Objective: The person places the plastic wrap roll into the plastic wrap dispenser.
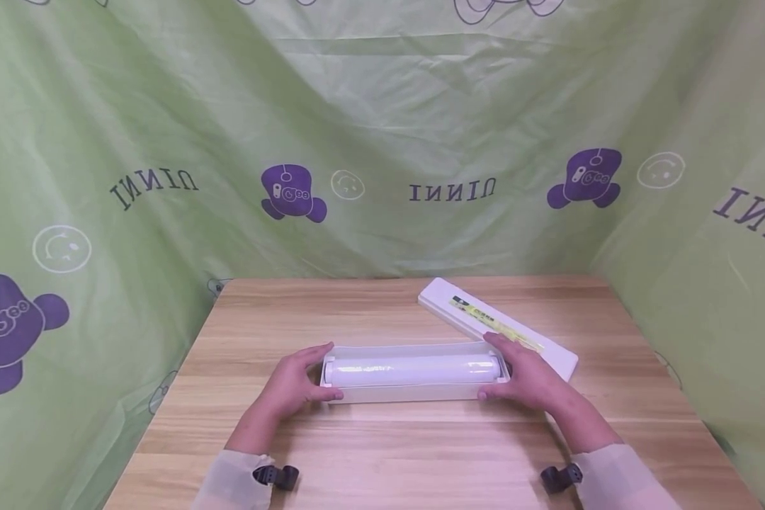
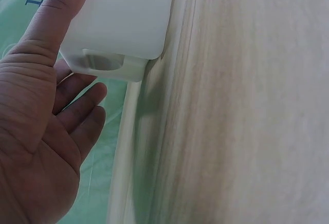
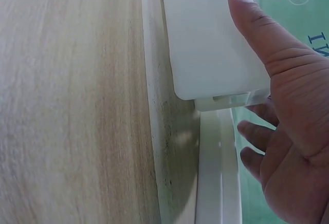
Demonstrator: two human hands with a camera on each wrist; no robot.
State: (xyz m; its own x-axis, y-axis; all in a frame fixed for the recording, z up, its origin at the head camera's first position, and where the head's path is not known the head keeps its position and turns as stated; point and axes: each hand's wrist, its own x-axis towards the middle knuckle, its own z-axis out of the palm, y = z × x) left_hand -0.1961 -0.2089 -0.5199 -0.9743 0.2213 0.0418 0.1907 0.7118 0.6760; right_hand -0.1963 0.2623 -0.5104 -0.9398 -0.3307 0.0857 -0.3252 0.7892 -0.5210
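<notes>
Box (image 1: pixel 401 394) sits on table (image 1: pixel 389 453), left hand (image 1: pixel 295 379) and right hand (image 1: pixel 532 379) each gripping one end, looks light and stiff-walled (likely thin plastic), glossy roll (image 1: pixel 414 370) inside probably slick, so best held by the box's ends.

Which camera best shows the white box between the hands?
The head view: it shows the white box end to end, open, with the roll inside. Each wrist view catches only one end and part of the near side.
</notes>
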